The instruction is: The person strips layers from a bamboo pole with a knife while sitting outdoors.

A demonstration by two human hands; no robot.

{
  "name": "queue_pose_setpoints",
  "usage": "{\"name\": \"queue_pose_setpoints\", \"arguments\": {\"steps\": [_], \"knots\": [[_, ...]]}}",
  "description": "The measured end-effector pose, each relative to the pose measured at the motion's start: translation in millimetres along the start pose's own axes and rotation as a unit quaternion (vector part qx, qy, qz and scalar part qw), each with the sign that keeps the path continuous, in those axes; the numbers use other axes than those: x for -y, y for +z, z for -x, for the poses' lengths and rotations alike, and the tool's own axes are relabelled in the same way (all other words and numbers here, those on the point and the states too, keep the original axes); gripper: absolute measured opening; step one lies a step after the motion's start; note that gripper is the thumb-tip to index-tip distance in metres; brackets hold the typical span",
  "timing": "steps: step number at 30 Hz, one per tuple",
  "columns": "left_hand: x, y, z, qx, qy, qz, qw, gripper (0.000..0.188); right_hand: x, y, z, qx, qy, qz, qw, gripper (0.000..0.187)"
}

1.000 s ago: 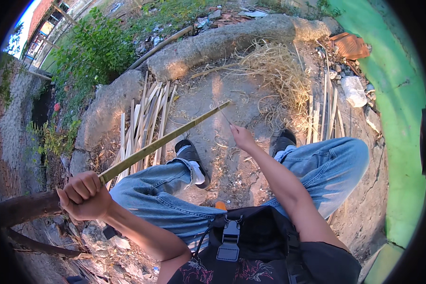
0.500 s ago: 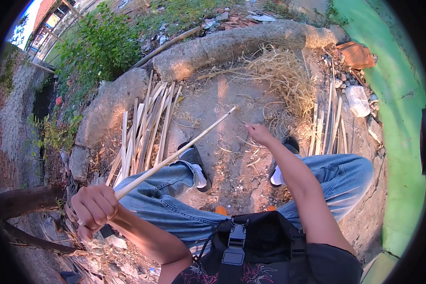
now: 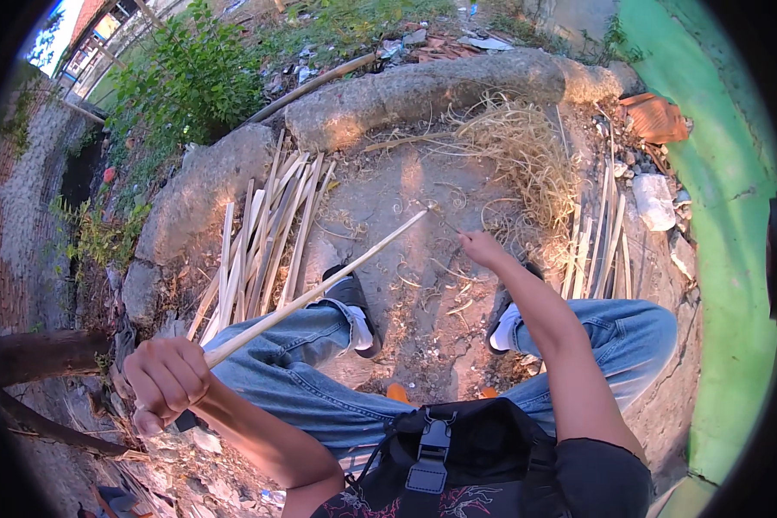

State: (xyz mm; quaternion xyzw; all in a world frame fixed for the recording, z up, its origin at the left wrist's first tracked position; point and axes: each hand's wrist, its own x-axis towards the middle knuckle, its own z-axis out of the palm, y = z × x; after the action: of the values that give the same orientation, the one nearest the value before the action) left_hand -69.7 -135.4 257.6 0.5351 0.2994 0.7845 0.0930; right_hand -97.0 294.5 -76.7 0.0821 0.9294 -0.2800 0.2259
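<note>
My left hand (image 3: 168,380) is closed around the thick end of a long pale bamboo stick (image 3: 315,289). The stick slants up and to the right across my left thigh, its thin end in front of my feet. At that far end my right hand (image 3: 482,249) grips a thin-bladed knife (image 3: 448,226), whose handle is hidden in the fingers. The blade reaches the stick's tip; whether it touches the wood, I cannot tell. Curled shavings (image 3: 457,272) are scattered on the ground below.
Split bamboo strips (image 3: 263,233) lie piled to the left, more strips (image 3: 597,229) to the right. A heap of fine shavings (image 3: 527,155) rests by the concrete curb (image 3: 423,91). A green wall (image 3: 725,259) rises at right; a dark wooden beam (image 3: 47,356) is at left.
My right hand and the knife have shifted slightly to the right. My left hand still holds the stick in nearly the same place. The whole view has tilted a little.
</note>
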Motion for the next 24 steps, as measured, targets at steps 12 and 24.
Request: {"name": "queue_pose_setpoints", "arguments": {"steps": [12, 24], "knots": [[-2, -2, 7, -0.077, 0.039, -0.087, 0.992, 0.049, -16, 17, 6, -0.003, -0.076, -0.113, 0.991, 0.042], [15, 2, -13, -0.549, 0.139, -0.266, 0.780, 0.046, -11, 43, 9, -0.098, -0.019, -0.140, 0.985, 0.043]]}}
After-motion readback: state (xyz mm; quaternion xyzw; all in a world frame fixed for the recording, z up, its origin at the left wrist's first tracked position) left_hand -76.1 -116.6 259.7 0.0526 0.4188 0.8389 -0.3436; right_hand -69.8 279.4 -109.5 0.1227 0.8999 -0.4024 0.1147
